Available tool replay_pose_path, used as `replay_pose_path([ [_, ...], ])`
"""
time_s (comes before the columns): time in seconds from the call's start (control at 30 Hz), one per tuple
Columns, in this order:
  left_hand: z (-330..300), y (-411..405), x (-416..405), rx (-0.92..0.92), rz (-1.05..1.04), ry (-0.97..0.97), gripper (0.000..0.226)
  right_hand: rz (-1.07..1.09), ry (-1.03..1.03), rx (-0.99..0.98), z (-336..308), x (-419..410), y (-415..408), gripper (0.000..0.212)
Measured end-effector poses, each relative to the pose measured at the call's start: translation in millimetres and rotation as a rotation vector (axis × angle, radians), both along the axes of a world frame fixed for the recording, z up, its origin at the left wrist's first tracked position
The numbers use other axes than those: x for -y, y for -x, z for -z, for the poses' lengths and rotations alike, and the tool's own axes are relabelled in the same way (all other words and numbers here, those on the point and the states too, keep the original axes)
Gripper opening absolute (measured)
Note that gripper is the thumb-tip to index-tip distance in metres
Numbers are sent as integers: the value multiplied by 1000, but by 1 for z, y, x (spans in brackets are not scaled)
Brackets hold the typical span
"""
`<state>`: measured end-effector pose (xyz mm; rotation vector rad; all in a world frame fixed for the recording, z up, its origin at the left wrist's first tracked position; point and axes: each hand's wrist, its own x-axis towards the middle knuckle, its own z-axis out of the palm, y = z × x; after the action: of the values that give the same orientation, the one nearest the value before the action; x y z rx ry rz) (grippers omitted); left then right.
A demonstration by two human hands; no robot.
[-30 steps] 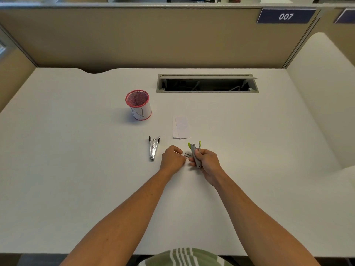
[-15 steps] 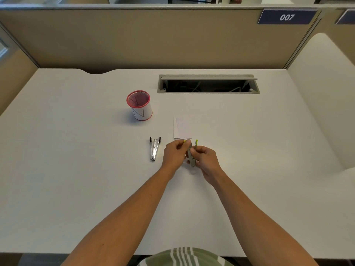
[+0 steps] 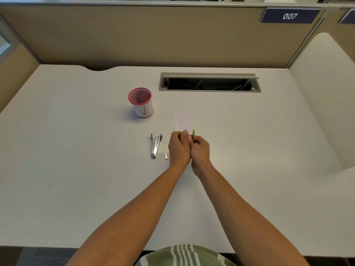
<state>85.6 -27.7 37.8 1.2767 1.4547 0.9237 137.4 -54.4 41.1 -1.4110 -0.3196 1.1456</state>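
Observation:
My left hand (image 3: pixel 179 148) and my right hand (image 3: pixel 199 151) are pressed side by side at the middle of the desk, both gripping a small grey stapler with lime-green tips (image 3: pixel 193 133). Only the green tips show past my fingers; the stapler's body is hidden between my hands. A small strip of staples (image 3: pixel 166 156) lies on the desk just left of my left wrist. White paper slips (image 3: pixel 183 123) lie right beyond my fingertips.
A metal staple remover (image 3: pixel 155 145) lies left of my hands. A red-rimmed mesh cup (image 3: pixel 141 103) stands further back on the left. An open cable slot (image 3: pixel 209 83) runs along the back of the white desk (image 3: pixel 76 169). Partition walls enclose three sides.
My left hand came over to the stapler and now grips it together with my right. Both hands moved slightly away from me, toward the paper. The staple strip now lies uncovered on the desk.

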Motion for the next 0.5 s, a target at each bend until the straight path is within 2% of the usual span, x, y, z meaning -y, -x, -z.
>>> replay_pose_path([
  [0.13, -4, -3, -1, 26, -89, -46, 16, 28, -65, -161, -5, -3, 7, 17],
  [0.3, -11, -5, -4, 52, -156, -135, 16, 30, -95, -195, -12, -5, 11, 16],
  [0.43, -14, -6, -7, 107, -360, -38, 25, 243, -25, -253, -15, -14, 2, 28],
  [0.5, -15, -7, -6, 101, -347, -77, 25, 245, -17, -291, -15, -14, 0, 27],
])
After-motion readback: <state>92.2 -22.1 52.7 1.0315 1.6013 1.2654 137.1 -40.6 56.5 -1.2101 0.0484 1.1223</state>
